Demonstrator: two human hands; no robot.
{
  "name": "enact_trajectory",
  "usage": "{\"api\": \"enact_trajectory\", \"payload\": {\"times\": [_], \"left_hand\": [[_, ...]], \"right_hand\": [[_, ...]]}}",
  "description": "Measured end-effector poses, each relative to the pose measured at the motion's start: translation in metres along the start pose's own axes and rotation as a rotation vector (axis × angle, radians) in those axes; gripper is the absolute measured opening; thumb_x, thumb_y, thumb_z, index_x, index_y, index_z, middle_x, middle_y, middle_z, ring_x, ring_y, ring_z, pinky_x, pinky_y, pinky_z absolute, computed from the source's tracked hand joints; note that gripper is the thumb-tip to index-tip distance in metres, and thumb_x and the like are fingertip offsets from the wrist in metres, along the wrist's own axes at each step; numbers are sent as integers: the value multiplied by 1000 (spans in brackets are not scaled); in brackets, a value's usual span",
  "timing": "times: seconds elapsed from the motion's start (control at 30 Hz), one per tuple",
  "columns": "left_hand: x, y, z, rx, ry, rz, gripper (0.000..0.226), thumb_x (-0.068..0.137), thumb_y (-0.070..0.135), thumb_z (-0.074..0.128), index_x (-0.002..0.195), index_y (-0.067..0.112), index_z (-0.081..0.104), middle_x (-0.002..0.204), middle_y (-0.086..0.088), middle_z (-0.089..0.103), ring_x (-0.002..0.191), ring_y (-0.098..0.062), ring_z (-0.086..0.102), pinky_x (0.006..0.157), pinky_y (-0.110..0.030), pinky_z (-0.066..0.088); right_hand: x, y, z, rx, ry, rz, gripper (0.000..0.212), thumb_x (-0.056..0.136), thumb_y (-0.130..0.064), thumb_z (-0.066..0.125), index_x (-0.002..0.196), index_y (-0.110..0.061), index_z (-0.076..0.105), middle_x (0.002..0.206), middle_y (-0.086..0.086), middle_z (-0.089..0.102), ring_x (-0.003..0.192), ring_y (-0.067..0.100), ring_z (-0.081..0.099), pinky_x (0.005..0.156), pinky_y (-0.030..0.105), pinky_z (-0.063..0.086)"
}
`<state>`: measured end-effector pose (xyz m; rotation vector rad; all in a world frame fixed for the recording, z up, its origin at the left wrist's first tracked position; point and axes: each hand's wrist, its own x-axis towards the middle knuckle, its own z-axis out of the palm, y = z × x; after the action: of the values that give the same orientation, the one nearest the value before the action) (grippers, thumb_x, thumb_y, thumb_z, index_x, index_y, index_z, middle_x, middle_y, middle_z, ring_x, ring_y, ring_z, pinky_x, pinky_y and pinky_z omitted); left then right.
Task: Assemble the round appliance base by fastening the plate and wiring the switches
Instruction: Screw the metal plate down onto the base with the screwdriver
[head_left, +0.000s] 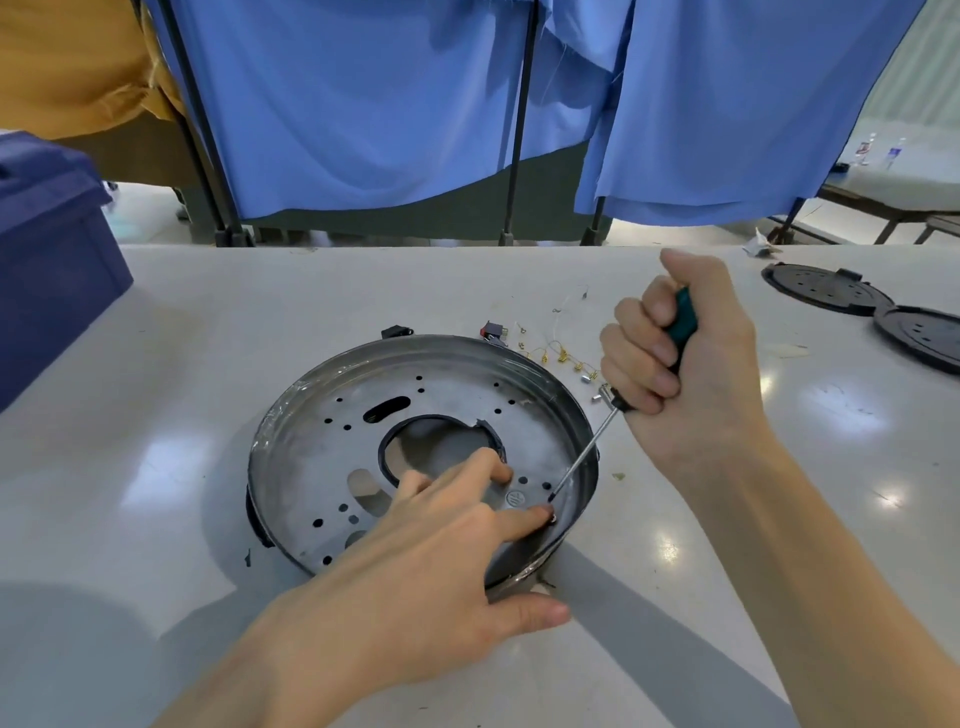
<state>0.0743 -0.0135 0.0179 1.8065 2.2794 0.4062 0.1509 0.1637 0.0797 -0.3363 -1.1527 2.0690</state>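
The round metal appliance base (322, 415) lies on the white table with a perforated plate (447, 387) inside it. My left hand (436, 551) rests on the plate's near right part, its fingers straight, the index fingertip by a small screw (553, 517) and the thumb outside the rim. My right hand (680, 358) grips a green-handled screwdriver (587, 457), whose tip points down at that screw. Behind the base lie a black switch (397, 331), a red switch (492, 330) and thin wires with brass terminals (558, 356).
A dark blue crate (47, 260) stands at the table's left edge. Two dark round lids (883, 306) lie at the far right. Small metal sleeves (589, 378) are scattered near the wires. Blue curtains on a black frame (363, 104) hang behind the table.
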Motion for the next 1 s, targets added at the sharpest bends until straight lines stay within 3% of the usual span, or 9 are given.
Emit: {"api": "enact_trajectory", "payload": {"times": [0.1,0.17,0.37,0.43,0.5,0.67,0.83,0.93,1.0], "left_hand": [[1,0,1,-33,12,4,80,78,80,43,147,44,27,133,21,18,83,41,-27,72,-3,11],[2,0,0,-31,16,7,80,78,79,43,147,42,28,134,21,19,82,41,-29,70,-1,8],[2,1,1,-1,32,9,74,82,77,40,147,44,27,134,20,19,82,40,-30,67,-6,12],[2,1,2,10,32,9,68,86,72,40,146,43,28,136,19,19,80,39,-32,68,-21,17],[2,2,2,33,34,8,64,89,67,42,146,42,28,138,17,19,80,38,-24,68,-35,9],[0,3,2,86,62,10,57,93,57,44,146,41,30,140,13,21,103,12,-6,66,-28,9],[2,-2,7,61,96,4,58,93,58,44,147,44,25,154,15,16,142,-1,7,100,-25,12],[3,-4,9,69,94,2,59,93,57,43,147,46,22,157,14,14,146,-4,4,106,-26,13],[3,-4,9,83,90,7,57,94,56,42,147,46,23,156,13,15,145,-4,6,105,-27,15]], "right_hand": [[0,7,-4,-43,5,19,41,94,-28,48,55,-17,36,42,-4,24,31,9,18,32,16,13],[1,9,-5,-58,11,18,42,94,-27,47,54,-17,36,42,-4,24,31,9,18,32,15,13],[1,12,-7,-69,-9,11,43,94,-26,47,53,-16,36,41,-4,24,30,9,18,33,15,11],[1,13,-7,-69,-17,6,43,94,-26,48,54,-16,36,41,-4,25,30,9,18,32,15,13],[0,13,-7,-70,-23,1,43,94,-25,47,53,-16,36,41,-4,25,30,9,18,32,15,13],[-2,14,-4,-87,-61,-9,45,96,-27,47,54,-15,37,40,-3,24,29,9,18,34,13,13],[-7,14,4,-174,-157,-33,54,96,-50,46,55,-15,40,41,-3,27,31,9,20,36,12,19],[-10,16,10,-231,-287,-37,59,80,-70,40,58,-15,44,44,-3,30,33,10,24,38,14,22],[-11,16,11,-229,-394,11,65,86,-72,27,64,-13,46,49,-1,33,37,12,27,40,19,25]]}}
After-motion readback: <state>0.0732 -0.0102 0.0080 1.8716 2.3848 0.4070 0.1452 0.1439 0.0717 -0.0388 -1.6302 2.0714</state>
